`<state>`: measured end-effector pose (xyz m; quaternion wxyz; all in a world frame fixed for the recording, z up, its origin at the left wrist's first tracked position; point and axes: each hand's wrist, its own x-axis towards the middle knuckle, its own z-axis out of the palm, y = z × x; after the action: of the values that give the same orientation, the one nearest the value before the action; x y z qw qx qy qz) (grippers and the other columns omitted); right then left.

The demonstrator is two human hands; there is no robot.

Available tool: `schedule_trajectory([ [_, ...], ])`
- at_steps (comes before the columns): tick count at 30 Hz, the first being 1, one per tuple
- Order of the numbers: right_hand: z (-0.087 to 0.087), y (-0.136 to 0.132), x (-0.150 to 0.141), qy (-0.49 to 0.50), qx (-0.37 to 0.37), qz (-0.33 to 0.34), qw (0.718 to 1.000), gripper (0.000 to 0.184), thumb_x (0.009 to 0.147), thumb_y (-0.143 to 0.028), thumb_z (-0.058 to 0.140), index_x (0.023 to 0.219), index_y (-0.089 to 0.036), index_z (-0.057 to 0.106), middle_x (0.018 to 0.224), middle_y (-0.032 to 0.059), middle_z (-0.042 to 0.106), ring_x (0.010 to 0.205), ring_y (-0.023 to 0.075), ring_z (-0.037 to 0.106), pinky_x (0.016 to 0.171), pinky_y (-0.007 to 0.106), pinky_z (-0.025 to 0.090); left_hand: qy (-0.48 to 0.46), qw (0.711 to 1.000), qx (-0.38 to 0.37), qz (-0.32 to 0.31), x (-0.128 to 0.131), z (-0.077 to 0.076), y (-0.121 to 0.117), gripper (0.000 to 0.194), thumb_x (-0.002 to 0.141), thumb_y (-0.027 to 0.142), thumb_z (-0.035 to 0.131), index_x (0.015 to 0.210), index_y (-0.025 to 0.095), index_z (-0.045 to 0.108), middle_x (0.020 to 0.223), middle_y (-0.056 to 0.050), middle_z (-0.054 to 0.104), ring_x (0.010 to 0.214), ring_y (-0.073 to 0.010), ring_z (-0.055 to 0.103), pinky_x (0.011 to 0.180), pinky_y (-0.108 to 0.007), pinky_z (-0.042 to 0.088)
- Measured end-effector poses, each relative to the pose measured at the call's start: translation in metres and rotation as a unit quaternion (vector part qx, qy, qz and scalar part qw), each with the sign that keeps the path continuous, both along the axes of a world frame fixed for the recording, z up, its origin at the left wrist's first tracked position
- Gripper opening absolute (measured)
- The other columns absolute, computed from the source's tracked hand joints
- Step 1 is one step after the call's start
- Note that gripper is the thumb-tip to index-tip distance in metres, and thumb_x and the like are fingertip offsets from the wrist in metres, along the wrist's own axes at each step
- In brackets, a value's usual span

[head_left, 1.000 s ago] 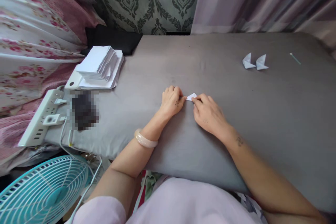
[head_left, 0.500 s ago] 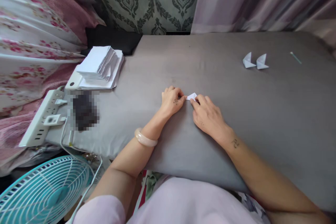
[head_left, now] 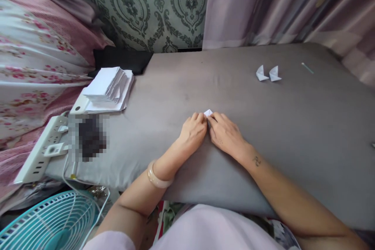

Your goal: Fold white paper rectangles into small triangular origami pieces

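A small folded piece of white paper [head_left: 208, 112] lies on the grey covered surface between my hands, its lower part hidden by my fingers. My left hand [head_left: 193, 131] has its fingers curled and closed at the paper's left side; a pale bangle is on that wrist. From the right, my right hand [head_left: 225, 131] pinches the paper's other side with thumb and fingers close together. The two hands nearly touch. Farther off to the right stand two folded white paper shapes with pointed tips, a left one [head_left: 261, 74] and a right one [head_left: 274, 74].
A thin stick [head_left: 307, 68] lies at the far right. Stacked white paper [head_left: 107, 86] sits at the left, near a power strip [head_left: 41, 150] with cables and a blurred dark object [head_left: 92, 137]. Below the left edge is a turquoise fan [head_left: 55, 222]. Patterned wall and curtains border the back.
My hands have come closer together around the paper, and less of it shows between them. The whole view has shifted, so the surroundings sit lower and farther left.
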<state>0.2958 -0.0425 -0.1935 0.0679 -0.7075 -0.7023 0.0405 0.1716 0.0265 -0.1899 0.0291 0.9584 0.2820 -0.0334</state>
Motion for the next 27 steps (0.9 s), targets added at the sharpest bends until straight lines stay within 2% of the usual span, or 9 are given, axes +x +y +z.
schedule_trajectory([
  [3, 0.0, 0.0, -0.003, -0.02, -0.004, -0.003, 1.0, 0.034, 0.092, -0.011, 0.038, 0.117, -0.01, 0.06, 0.111, 0.014, 0.06, 0.1, 0.0241, 0.052, 0.08, 0.034, 0.044, 0.003, 1.0, 0.015, 0.003, 0.001, 0.0, -0.001, 0.027, 0.091, 0.012, 0.041, 0.113, 0.012, 0.057, 0.107, -0.014, 0.058, 0.099, -0.0249, 0.053, 0.075, -0.034, 0.045],
  [7, 0.001, 0.002, -0.005, -0.048, 0.002, 0.005, 0.999, 0.034, 0.092, -0.012, 0.036, 0.114, -0.011, 0.062, 0.107, 0.014, 0.06, 0.096, 0.0256, 0.052, 0.081, 0.037, 0.043, -0.01, 1.0, -0.001, 0.009, 0.0, -0.002, 0.004, 0.029, 0.092, 0.013, 0.039, 0.112, 0.013, 0.06, 0.105, -0.013, 0.059, 0.098, -0.0246, 0.054, 0.076, -0.034, 0.045],
  [11, 0.001, 0.004, 0.001, -0.021, 0.013, -0.001, 1.0, 0.034, 0.089, -0.011, 0.039, 0.111, -0.014, 0.064, 0.111, 0.0127, 0.06, 0.099, 0.0245, 0.051, 0.081, 0.036, 0.043, -0.109, 0.992, -0.046, 0.051, 0.0, -0.01, 0.018, 0.027, 0.091, 0.015, 0.041, 0.102, 0.017, 0.065, 0.101, -0.01, 0.06, 0.094, -0.0219, 0.056, 0.08, -0.033, 0.045],
  [14, -0.004, 0.005, 0.01, 0.031, 0.031, -0.009, 0.999, 0.035, 0.087, -0.012, 0.042, 0.113, -0.017, 0.066, 0.114, 0.0102, 0.06, 0.102, 0.0226, 0.052, 0.083, 0.034, 0.044, -0.197, 0.97, -0.1, 0.102, 0.002, -0.019, 0.031, 0.023, 0.09, 0.021, 0.045, 0.097, 0.019, 0.067, 0.096, -0.008, 0.061, 0.09, -0.019, 0.058, 0.078, -0.029, 0.046],
  [16, -0.009, 0.005, 0.015, 0.066, 0.046, -0.015, 0.997, 0.035, 0.087, -0.015, 0.044, 0.113, -0.02, 0.068, 0.116, 0.0092, 0.059, 0.103, 0.0221, 0.052, 0.085, 0.033, 0.044, -0.23, 0.959, -0.123, 0.11, 0.004, -0.025, 0.038, 0.019, 0.089, 0.026, 0.05, 0.095, 0.018, 0.066, 0.092, -0.007, 0.061, 0.086, -0.0179, 0.057, 0.077, -0.029, 0.046],
  [19, -0.015, 0.007, 0.02, 0.101, 0.072, -0.047, 0.991, 0.033, 0.088, -0.017, 0.045, 0.111, -0.022, 0.069, 0.116, 0.0089, 0.06, 0.105, 0.0226, 0.052, 0.084, 0.033, 0.045, -0.251, 0.95, -0.146, 0.116, 0.007, -0.032, 0.044, 0.014, 0.087, 0.027, 0.055, 0.093, 0.017, 0.064, 0.087, -0.006, 0.062, 0.081, -0.0168, 0.056, 0.076, -0.029, 0.045],
  [23, -0.019, 0.012, 0.022, 0.113, 0.086, -0.121, 0.982, 0.029, 0.091, -0.026, 0.046, 0.111, -0.018, 0.066, 0.108, 0.011, 0.063, 0.1, 0.0248, 0.054, 0.082, 0.035, 0.044, -0.258, 0.945, -0.166, 0.11, 0.007, -0.033, 0.047, 0.022, 0.086, 0.029, 0.06, 0.103, 0.015, 0.062, 0.085, -0.005, 0.064, 0.079, -0.0164, 0.055, 0.077, -0.029, 0.044],
  [27, -0.024, 0.015, 0.026, 0.116, 0.089, -0.111, 0.983, 0.027, 0.089, -0.028, 0.05, 0.109, -0.017, 0.065, 0.108, 0.0126, 0.06, 0.101, 0.0261, 0.054, 0.084, 0.037, 0.043, -0.247, 0.948, -0.177, 0.096, 0.006, -0.03, 0.045, 0.022, 0.086, 0.028, 0.059, 0.103, 0.015, 0.064, 0.082, -0.004, 0.062, 0.079, -0.0164, 0.054, 0.079, -0.029, 0.044],
])
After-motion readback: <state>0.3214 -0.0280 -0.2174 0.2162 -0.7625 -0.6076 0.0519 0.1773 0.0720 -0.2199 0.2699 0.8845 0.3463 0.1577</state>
